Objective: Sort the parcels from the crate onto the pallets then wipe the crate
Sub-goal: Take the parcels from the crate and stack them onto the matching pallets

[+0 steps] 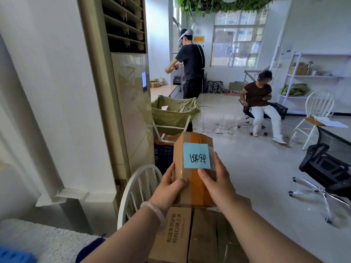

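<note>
Left hand: you grip the parcel's left edge.
Right hand: you clasp its right side, steadying it.
Parcel: held over the boxes, with the note facing you, likely so you can read its destination.

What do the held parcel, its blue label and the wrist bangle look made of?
Parcel: brown cardboard, matte, sealed with glossy tan tape. Label: thin blue paper, handwritten in ink. Bangle: pale, translucent, polished, perhaps jade or glass.

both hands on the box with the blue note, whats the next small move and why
Probably lift the parcel and turn toward its pallet: the left hand and right hand grip its sides, its blue note faces the camera, and no pallet is in view.
</note>
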`<move>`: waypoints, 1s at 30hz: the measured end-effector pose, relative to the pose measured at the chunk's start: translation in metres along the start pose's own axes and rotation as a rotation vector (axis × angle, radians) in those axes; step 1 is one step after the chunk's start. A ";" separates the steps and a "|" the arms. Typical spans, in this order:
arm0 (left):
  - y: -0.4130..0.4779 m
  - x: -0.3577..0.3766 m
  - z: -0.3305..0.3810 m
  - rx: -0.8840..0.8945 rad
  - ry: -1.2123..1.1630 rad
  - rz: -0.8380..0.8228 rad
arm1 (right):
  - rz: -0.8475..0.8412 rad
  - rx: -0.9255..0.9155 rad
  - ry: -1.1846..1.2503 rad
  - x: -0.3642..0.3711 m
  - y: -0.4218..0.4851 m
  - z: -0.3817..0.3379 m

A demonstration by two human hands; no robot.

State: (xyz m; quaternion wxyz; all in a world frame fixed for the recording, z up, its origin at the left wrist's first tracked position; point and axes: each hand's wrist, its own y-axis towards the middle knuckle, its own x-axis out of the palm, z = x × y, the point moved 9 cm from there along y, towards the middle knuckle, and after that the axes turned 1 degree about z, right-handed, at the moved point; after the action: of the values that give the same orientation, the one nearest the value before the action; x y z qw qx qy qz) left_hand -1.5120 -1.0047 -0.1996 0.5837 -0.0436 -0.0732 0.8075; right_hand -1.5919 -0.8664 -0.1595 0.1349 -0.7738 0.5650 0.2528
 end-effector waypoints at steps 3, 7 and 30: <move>-0.003 -0.002 0.004 -0.006 0.027 0.019 | -0.122 0.043 0.107 0.017 0.002 0.002; -0.002 -0.005 0.011 -0.044 0.095 0.042 | -0.181 0.037 0.163 0.019 0.007 0.004; -0.088 -0.005 -0.035 -0.098 -0.347 0.539 | -0.485 0.325 0.654 0.027 -0.007 0.040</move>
State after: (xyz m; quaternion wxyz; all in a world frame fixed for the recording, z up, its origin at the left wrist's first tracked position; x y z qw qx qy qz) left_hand -1.4229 -0.9799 -0.2192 0.3250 0.0489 -0.1963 0.9238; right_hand -1.5885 -0.8662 -0.2087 0.1245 -0.8921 0.4123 -0.1368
